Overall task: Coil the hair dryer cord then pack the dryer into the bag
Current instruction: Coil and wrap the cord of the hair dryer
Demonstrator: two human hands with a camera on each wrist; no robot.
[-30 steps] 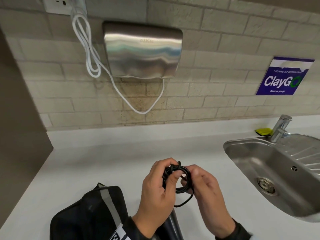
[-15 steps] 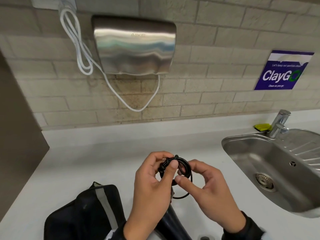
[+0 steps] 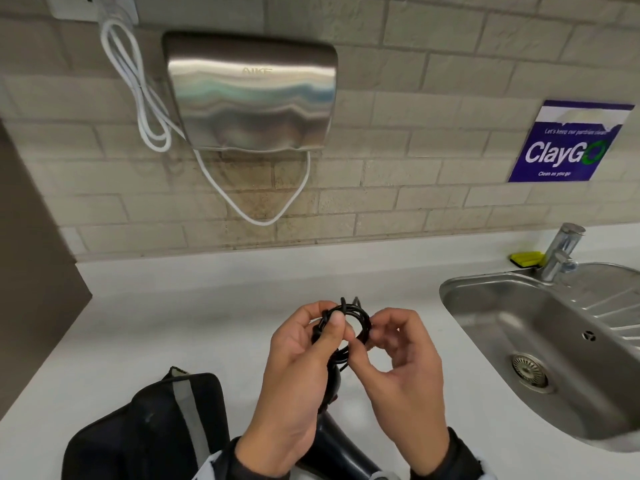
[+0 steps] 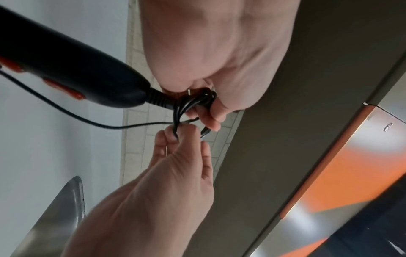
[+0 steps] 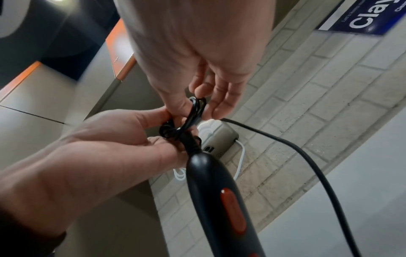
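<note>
Hair dryer cord (image 3: 346,322): black, wound in a small coil, held above the white table (image 3: 207,323). Left hand (image 3: 301,372) pinches the coil; right hand (image 3: 398,368) pinches its opposite side. Dryer (image 3: 341,452) hangs below; bag (image 3: 145,431) lies left.

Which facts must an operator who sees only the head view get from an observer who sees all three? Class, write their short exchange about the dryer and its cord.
Operator: Is the whole cord wound up?
Observer: No. The right wrist view shows a loose length running away from the coil.
Operator: Does the dryer handle below the hands carry any controls?
Observer: Yes. The right wrist view shows an orange-red switch on the black handle.
</note>
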